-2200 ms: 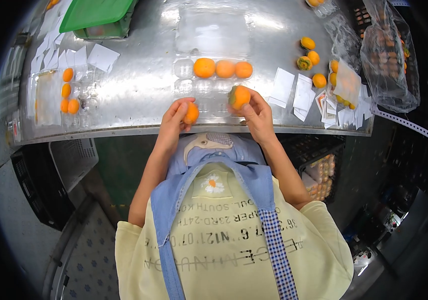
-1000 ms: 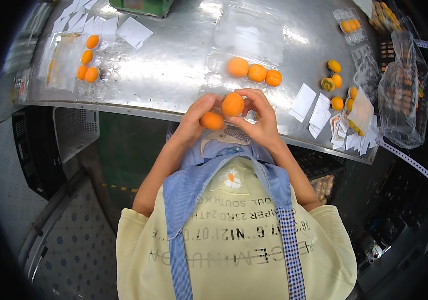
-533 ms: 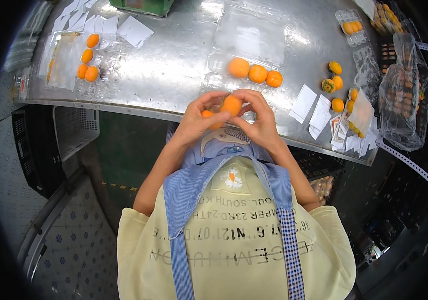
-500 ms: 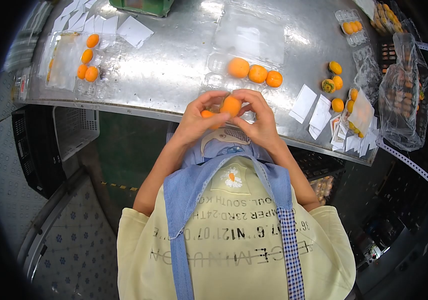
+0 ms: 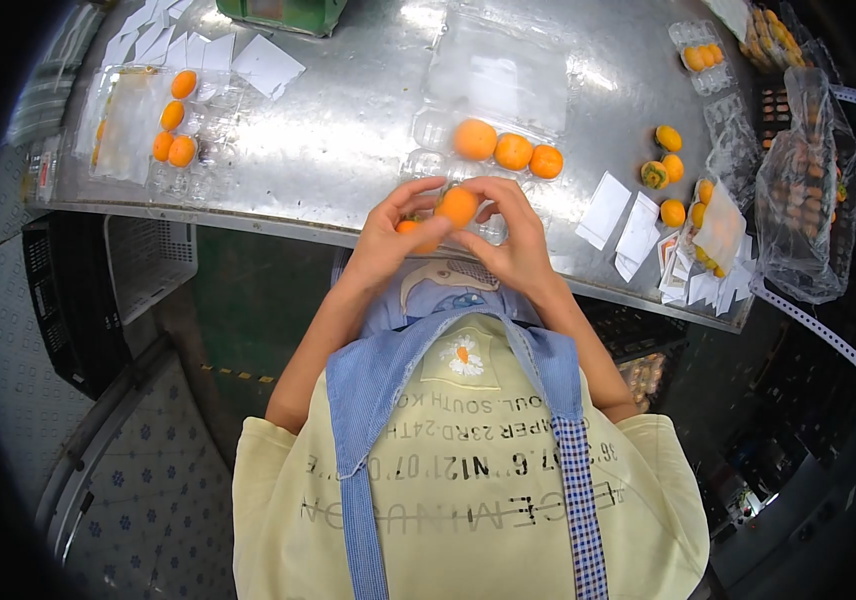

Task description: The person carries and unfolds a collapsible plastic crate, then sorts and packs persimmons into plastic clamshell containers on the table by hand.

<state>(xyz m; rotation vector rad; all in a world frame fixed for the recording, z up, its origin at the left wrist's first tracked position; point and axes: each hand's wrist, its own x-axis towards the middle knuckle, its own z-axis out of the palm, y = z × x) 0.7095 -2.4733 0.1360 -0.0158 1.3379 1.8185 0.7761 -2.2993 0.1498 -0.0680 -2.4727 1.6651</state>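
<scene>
My left hand (image 5: 383,236) is closed around an orange persimmon (image 5: 409,226), mostly covered by the fingers. Close beside it, my right hand (image 5: 510,228) grips another persimmon (image 5: 457,207) between thumb and fingers. Both hands are at the table's near edge, in front of a clear plastic fruit tray (image 5: 430,128). Three persimmons (image 5: 514,152) sit in a row in that tray, and its lid lies folded back behind them.
The metal table (image 5: 348,110) carries another clear tray with persimmons (image 5: 182,151) on the left. White cards (image 5: 603,210), loose persimmons (image 5: 672,212) and plastic packaging (image 5: 803,190) lie to the right. A green container (image 5: 288,14) stands at the back, and a black crate (image 5: 73,300) is below left.
The persimmon in my right hand has shifted slightly left and down, nearer the one in my left hand. My left thumb has moved a little. The fruit in the tray is unchanged.
</scene>
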